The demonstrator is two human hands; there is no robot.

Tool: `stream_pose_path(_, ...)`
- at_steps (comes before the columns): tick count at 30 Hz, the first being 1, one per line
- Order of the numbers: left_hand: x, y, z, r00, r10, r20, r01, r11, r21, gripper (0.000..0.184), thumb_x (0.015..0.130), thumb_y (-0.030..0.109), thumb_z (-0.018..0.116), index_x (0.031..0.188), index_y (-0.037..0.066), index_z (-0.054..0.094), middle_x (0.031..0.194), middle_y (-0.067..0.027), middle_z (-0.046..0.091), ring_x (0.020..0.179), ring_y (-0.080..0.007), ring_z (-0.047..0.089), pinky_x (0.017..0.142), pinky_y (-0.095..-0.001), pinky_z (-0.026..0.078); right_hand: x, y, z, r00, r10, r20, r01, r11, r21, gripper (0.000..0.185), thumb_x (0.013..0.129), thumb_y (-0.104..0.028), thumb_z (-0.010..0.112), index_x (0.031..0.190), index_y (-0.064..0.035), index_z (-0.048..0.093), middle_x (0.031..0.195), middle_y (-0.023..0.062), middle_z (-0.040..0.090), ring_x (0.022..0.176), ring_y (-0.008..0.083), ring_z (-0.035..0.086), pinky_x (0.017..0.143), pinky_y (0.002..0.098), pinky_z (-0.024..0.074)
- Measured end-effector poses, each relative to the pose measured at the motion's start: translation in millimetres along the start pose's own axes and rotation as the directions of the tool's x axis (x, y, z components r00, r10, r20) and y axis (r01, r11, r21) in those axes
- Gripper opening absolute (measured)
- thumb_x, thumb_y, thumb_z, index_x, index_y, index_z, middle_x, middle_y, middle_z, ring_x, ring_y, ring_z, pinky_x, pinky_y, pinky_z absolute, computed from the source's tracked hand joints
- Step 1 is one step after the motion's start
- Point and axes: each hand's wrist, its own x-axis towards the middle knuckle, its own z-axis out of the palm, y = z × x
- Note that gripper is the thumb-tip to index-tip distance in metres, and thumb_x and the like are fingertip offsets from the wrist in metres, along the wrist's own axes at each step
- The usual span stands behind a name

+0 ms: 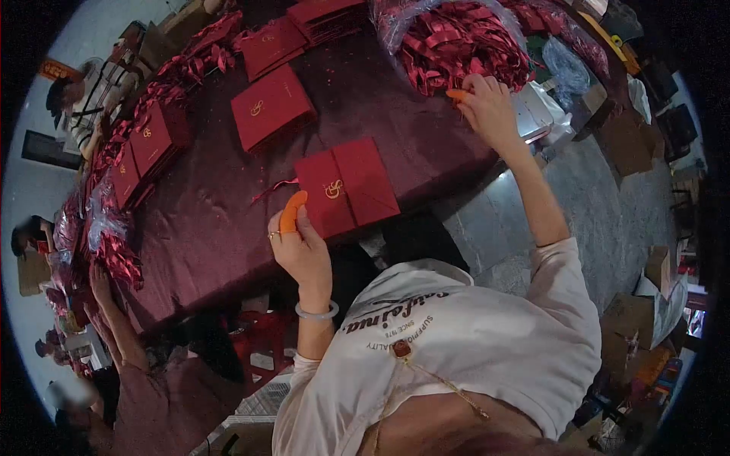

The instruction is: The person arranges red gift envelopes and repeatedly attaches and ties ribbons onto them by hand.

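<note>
At centre, the left hand [304, 251] is resting, curled, at a flat, gold-stamped red card folder [365, 182]; toward upper right, the right hand [490, 114] is touching glossy red ribbons [464, 45], whose tangles are risking snags. I'm not seeing whether either is gripping.

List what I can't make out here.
In the head view:
Right hand: whether its fingers grip the red ribbons; too small.
Plastic bag's far side: cut off by top edge.
Left hand: whether it pinches the nearest red folder; too small.
Folder's inside: hidden by its cover.
Print beside its gold logo: too small.
</note>
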Motion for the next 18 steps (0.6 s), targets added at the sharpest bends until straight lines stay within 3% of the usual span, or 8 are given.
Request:
stream_pose_path(2,-10,4,8,0.989,0.065,-0.133,-0.066,0.998,0.002,0.023,0.084,0.003,0.056,0.106,-0.001,0.057,0.106,-0.0175,0.054,0.090,-0.0311,0.054,0.076,-0.0339,0.045,1,4,18,0.998,-0.028,0.052,0.031,0.998,-0.055,0.011,0.070,-0.015,0.065,0.081,-0.0135,0.066,0.094,0.0038,0.051,0.092,0.0234,0.048,0.076,0.0357,0.0389)
stream_pose_path(3,-16,6,8,0.998,-0.057,-0.040,0.056,0.998,-0.030,0.027,0.084,0.006,0.057,0.109,-0.002,0.055,0.110,-0.0180,0.053,0.097,-0.0325,0.052,0.082,-0.0367,0.043,3,4,25,0.993,-0.058,0.107,0.070,0.992,-0.109,0.012,0.070,-0.017,0.065,0.081,-0.0140,0.066,0.094,0.0038,0.051,0.093,0.0231,0.047,0.076,0.0353,0.0383)
stream_pose_path(5,-19,4,5,0.998,-0.057,0.028,0.055,0.997,0.046,0.030,0.083,0.010,0.058,0.111,-0.001,0.054,0.110,-0.0179,0.052,0.099,-0.0330,0.050,0.084,-0.0378,0.041,2,3,32,0.989,-0.092,0.114,0.102,0.991,-0.089,0.013,0.071,-0.019,0.064,0.083,-0.0136,0.065,0.094,0.0027,0.050,0.092,0.0232,0.046,0.079,0.0361,0.0369)
stream_pose_path(9,-21,2,2,0.992,-0.087,0.089,0.066,0.974,0.216,0.037,0.082,0.017,0.062,0.113,0.000,0.053,0.106,-0.0175,0.052,0.098,-0.0343,0.049,0.086,-0.0402,0.039,11,-57,16,0.980,-0.194,-0.033,0.193,0.911,0.364,0.011,0.074,-0.020,0.064,0.082,-0.0135,0.063,0.095,0.0002,0.052,0.095,0.0209,0.048,0.084,0.0365,0.0334)
stream_pose_path(12,-19,2,4,0.988,-0.073,0.133,0.043,0.976,0.212,0.038,0.081,0.017,0.063,0.114,0.001,0.053,0.104,-0.0187,0.051,0.095,-0.0348,0.049,0.084,-0.0395,0.040,8,-110,13,0.956,-0.259,-0.136,0.280,0.677,0.681,0.012,0.076,-0.022,0.063,0.084,-0.0125,0.062,0.092,-0.0009,0.055,0.089,0.0190,0.052,0.083,0.0349,0.0353)
stream_pose_path(16,-18,4,7,0.979,-0.096,0.182,0.059,0.978,0.199,0.040,0.079,0.016,0.064,0.115,0.001,0.052,0.103,-0.0205,0.050,0.094,-0.0351,0.049,0.081,-0.0386,0.041,-2,-173,22,0.944,-0.326,-0.044,0.196,0.452,0.870,0.014,0.079,-0.022,0.062,0.088,-0.0106,0.063,0.091,0.0021,0.058,0.085,0.0208,0.056,0.075,0.0324,0.0415)
stream_pose_path(17,-19,1,8,0.985,-0.062,0.161,0.033,0.984,0.174,0.041,0.079,0.013,0.064,0.116,0.001,0.051,0.104,-0.0209,0.049,0.094,-0.0358,0.049,0.081,-0.0393,0.041,-4,-184,20,0.943,-0.325,0.066,0.085,0.430,0.899,0.015,0.081,-0.021,0.060,0.089,-0.0087,0.063,0.093,0.0052,0.059,0.086,0.0231,0.057,0.077,0.0346,0.0427)
stream_pose_path(18,-20,1,8,0.986,-0.066,0.154,0.038,0.983,0.180,0.041,0.079,0.013,0.064,0.116,0.001,0.051,0.104,-0.0209,0.049,0.094,-0.0358,0.049,0.081,-0.0393,0.041,-4,-188,24,0.941,-0.332,0.061,0.091,0.424,0.901,0.015,0.081,-0.021,0.060,0.089,-0.0087,0.063,0.093,0.0052,0.059,0.086,0.0231,0.057,0.077,0.0346,0.0427)
